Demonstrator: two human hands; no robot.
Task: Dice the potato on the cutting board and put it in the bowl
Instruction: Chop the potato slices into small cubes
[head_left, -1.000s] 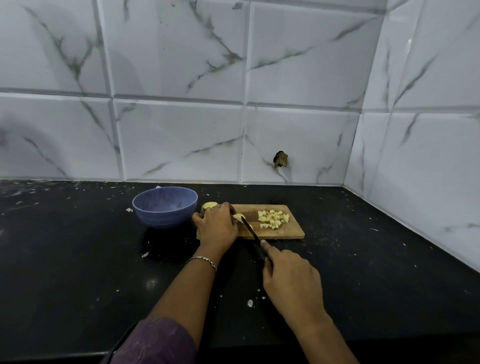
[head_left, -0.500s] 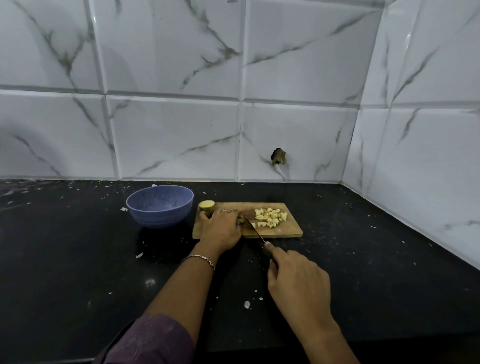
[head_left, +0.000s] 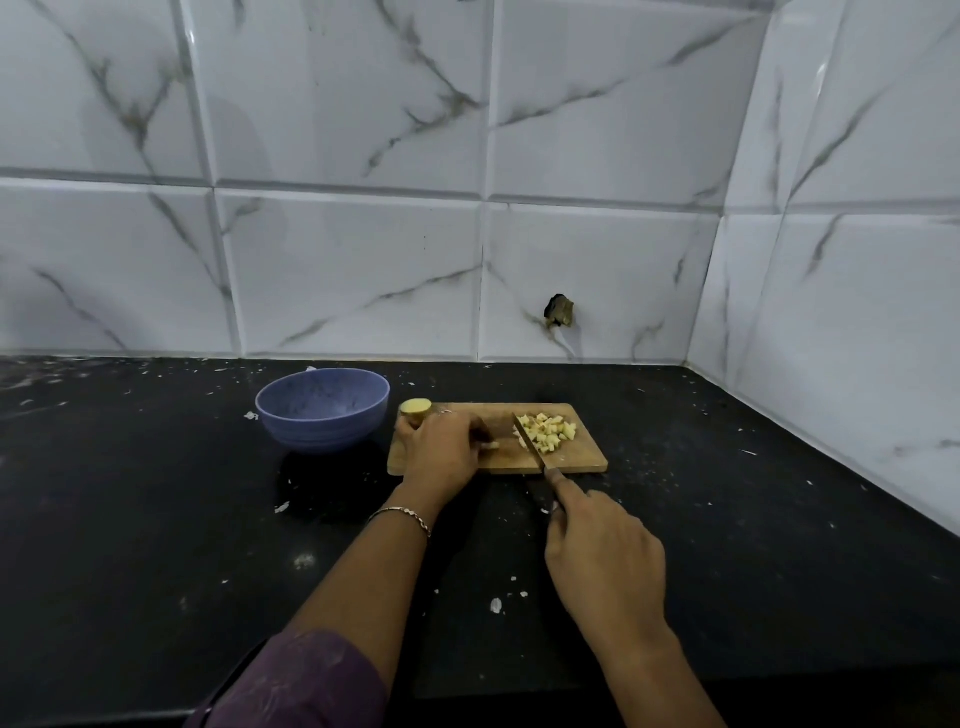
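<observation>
Reaching forward over the black counter (head_left: 156, 519), the left hand (head_left: 441, 449) rests knuckles-up on the left half of the wooden cutting board (head_left: 584, 461). Its fingers are curled down onto a pale potato piece (head_left: 489, 445), of which only a sliver shows at the fingertips, so it seems pinned there rather than lifted. A thin metal bracelet (head_left: 402, 517) circles the wrist, above a purple sleeve (head_left: 301, 680).

The right hand (head_left: 605, 558) is wrapped around the dark handle of the knife (head_left: 530, 441), forefinger stretched along its top. The narrow blade slants away across the board, between the left fingertips and the diced potato (head_left: 546, 432), touching that pile's left edge.

The dice are small, pale yellow, irregular cubes heaped on the board's right half. A rounded potato end (head_left: 415, 406) with its cut face up sits at the board's far left corner, just beside the left hand. The blue bowl (head_left: 322, 410), round and ribbed outside, stands just left of the board. Glossy white marble-veined tiles (head_left: 337, 260) back the speckled counter.
</observation>
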